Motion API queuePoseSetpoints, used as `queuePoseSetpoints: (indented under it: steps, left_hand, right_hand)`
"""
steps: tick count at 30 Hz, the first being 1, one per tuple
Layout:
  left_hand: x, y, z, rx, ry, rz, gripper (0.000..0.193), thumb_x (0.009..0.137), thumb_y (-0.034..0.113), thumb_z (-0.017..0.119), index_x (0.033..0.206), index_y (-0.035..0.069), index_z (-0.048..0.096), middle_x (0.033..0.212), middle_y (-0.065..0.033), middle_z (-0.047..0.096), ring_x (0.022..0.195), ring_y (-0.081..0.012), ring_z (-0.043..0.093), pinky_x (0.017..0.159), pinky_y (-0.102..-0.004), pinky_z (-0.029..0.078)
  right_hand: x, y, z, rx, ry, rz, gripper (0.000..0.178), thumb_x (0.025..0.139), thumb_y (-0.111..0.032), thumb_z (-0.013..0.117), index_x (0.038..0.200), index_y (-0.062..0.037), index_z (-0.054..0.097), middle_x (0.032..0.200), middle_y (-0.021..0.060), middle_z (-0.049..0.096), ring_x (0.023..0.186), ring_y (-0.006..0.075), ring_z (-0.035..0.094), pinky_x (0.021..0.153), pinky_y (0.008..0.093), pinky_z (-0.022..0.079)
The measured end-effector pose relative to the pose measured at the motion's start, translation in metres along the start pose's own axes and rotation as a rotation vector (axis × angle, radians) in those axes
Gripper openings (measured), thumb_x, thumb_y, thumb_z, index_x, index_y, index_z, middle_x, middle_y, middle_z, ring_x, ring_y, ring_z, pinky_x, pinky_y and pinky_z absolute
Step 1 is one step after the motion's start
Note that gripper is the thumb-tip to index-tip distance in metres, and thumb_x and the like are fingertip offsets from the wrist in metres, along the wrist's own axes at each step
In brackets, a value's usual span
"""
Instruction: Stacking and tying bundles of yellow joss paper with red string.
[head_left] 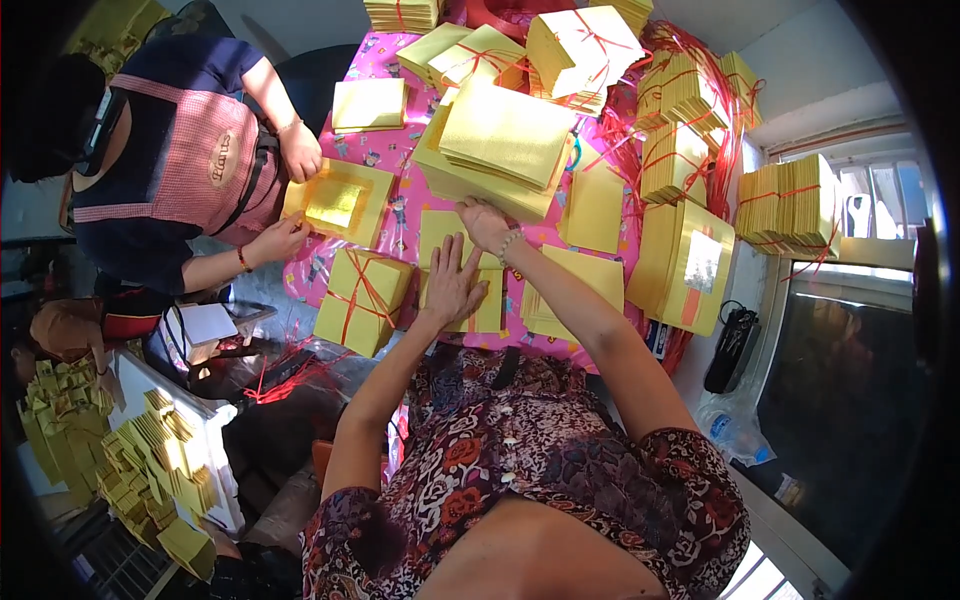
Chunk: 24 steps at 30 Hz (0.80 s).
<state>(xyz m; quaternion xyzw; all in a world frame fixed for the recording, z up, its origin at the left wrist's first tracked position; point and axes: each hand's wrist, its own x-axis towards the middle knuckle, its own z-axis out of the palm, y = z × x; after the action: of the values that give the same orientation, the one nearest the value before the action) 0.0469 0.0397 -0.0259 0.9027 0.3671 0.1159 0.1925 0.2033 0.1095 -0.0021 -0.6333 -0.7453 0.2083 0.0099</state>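
My left hand [453,287] lies open, its fingers spread flat over a yellow paper sheet [486,313] on the pink table. Just beyond it, my right hand [485,228] has its fingers bunched together at the edge of another yellow sheet [437,231]; their tips are partly hidden. Right above this hand rises a tall stack of yellow paper [510,135]. More yellow sheets [570,295] lie under my right forearm, with a further flat pile [592,210] behind them. Left of my left hand stands a bundle of yellow paper [364,300] tied with red string.
Across the left side, a co-worker in a checked apron handles yellow paper with a gold square [338,203]. Tied bundles [683,160] crowd the right and back of the table [325,262]. Red string [620,135] hangs among them. A plastic bottle [735,436] lies at lower right.
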Motion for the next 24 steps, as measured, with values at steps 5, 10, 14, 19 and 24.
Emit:
queuePoseSetpoints:
  steps: [5,10,14,19,24]
  left_hand:
    - [0.001,0.000,0.002,-0.010,-0.022,-0.002,0.074,0.081,0.044,0.057,0.143,0.012,0.031,0.148,-0.0268,0.017,0.138,-0.0435,0.013,0.110,-0.0545,0.014]
    - [-0.002,0.000,0.006,-0.007,-0.051,-0.015,0.079,0.080,0.049,0.056,0.144,0.011,0.029,0.148,-0.0277,0.015,0.138,-0.0448,0.011,0.109,-0.0559,0.014]
    - [0.001,0.007,0.009,0.016,-0.053,-0.005,0.084,0.078,0.056,0.054,0.144,0.010,0.029,0.148,-0.0274,0.015,0.138,-0.0456,0.009,0.109,-0.0569,0.012]
    - [-0.003,0.000,0.015,0.015,-0.082,-0.020,0.091,0.074,0.060,0.055,0.145,0.010,0.027,0.149,-0.0269,0.014,0.138,-0.0454,0.008,0.110,-0.0561,0.010]
    - [-0.004,-0.006,0.021,0.087,-0.038,0.005,0.096,0.070,0.056,0.060,0.147,0.012,0.022,0.150,-0.0255,0.010,0.139,-0.0444,0.003,0.110,-0.0548,0.009]
  right_hand:
    - [0.000,0.000,0.002,0.004,0.014,0.020,0.039,0.071,0.001,0.061,0.109,-0.0016,0.052,0.110,0.0177,0.053,0.107,0.0357,0.054,0.091,0.0412,0.046]
    - [-0.002,-0.009,-0.006,-0.044,-0.026,0.057,0.031,0.078,-0.007,0.058,0.108,-0.0007,0.055,0.115,0.0168,0.055,0.113,0.0309,0.053,0.093,0.0389,0.046]
    - [-0.009,-0.010,0.004,-0.062,0.060,0.088,0.030,0.078,-0.010,0.058,0.107,-0.0022,0.055,0.114,0.0157,0.055,0.109,0.0291,0.055,0.089,0.0391,0.047]
    - [-0.045,-0.058,0.005,-0.152,0.231,0.307,0.029,0.078,-0.013,0.059,0.106,-0.0041,0.055,0.107,0.0155,0.057,0.102,0.0273,0.057,0.079,0.0385,0.051]
    - [-0.082,-0.064,0.022,-0.029,0.024,0.444,0.033,0.081,-0.014,0.056,0.110,0.0013,0.051,0.109,0.0172,0.055,0.101,0.0295,0.056,0.078,0.0386,0.052]
